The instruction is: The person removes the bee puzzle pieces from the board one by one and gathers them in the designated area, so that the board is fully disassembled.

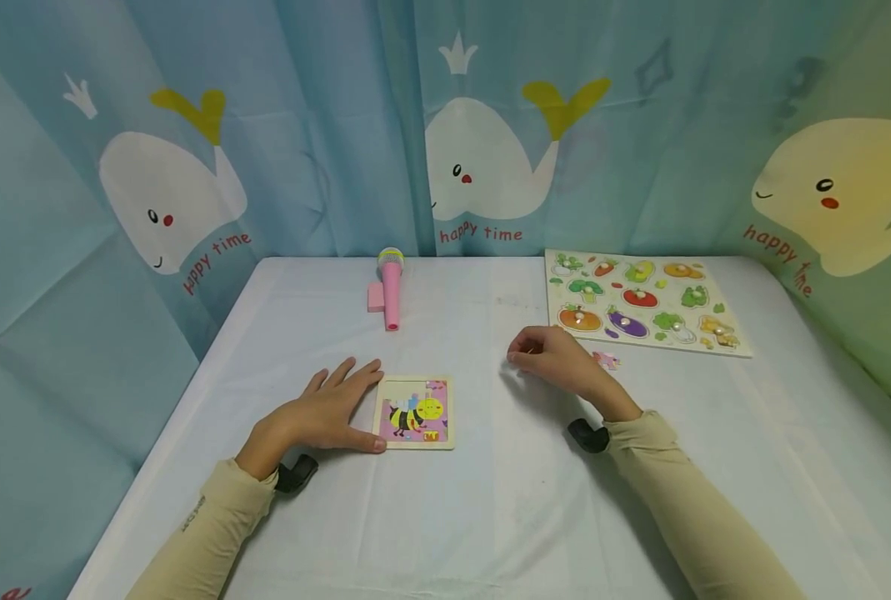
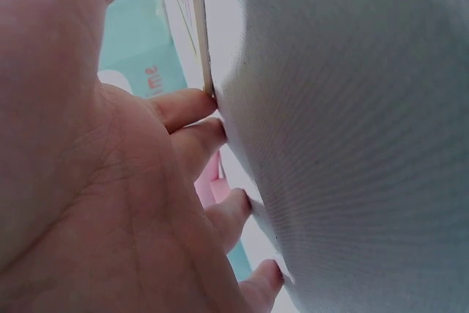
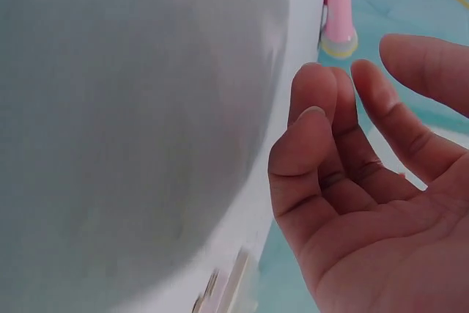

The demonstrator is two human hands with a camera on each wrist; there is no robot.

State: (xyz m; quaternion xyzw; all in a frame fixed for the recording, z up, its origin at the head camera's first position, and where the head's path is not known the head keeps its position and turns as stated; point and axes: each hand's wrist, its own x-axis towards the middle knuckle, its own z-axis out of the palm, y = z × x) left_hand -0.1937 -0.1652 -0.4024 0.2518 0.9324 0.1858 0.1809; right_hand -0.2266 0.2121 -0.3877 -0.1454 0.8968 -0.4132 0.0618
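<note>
A small square jigsaw puzzle point(image 1: 413, 412) with a bee picture lies in a pale wooden frame. Its upper left part shows bare wood. My left hand point(image 1: 323, 414) rests at the frame's left side, the thumb touching the lower left corner and the spread fingers reaching past the upper left one. In the left wrist view an index fingertip point(image 2: 187, 108) meets the frame's edge. My right hand point(image 1: 553, 362) hovers over the table with fingers loosely bent; no object shows between them in the right wrist view. Near that wrist lies a pink puzzle piece point(image 1: 606, 360).
A vegetable peg puzzle board point(image 1: 640, 300) lies at the back right, just beyond my right hand. Toward the back, a pink toy microphone point(image 1: 391, 292) lies by a pink block point(image 1: 376, 297). Whale-print curtains point(image 1: 340, 150) enclose the white table point(image 1: 475, 517).
</note>
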